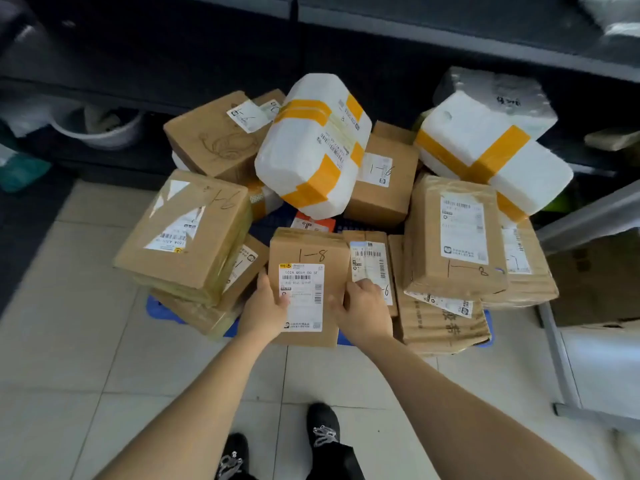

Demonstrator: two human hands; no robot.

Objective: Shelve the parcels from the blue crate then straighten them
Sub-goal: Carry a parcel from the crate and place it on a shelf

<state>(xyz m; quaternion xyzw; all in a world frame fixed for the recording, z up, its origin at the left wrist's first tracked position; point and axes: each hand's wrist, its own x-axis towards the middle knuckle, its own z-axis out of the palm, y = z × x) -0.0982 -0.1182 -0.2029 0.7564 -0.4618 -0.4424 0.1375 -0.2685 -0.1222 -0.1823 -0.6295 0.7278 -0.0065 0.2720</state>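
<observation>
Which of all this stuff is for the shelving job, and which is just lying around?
For the job:
- cardboard parcel marked 1-8, held by left hand and right hand
- white foam parcels with yellow tape
- other brown parcels
- blue crate
- dark shelves

Just lying about:
- white bucket
- teal bag

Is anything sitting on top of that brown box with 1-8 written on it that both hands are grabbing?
Nothing visible does. The left hand and right hand are already on the brown box, whose top face shows only its label. The white foam parcel lies farther back on other boxes, not on this one.
</observation>
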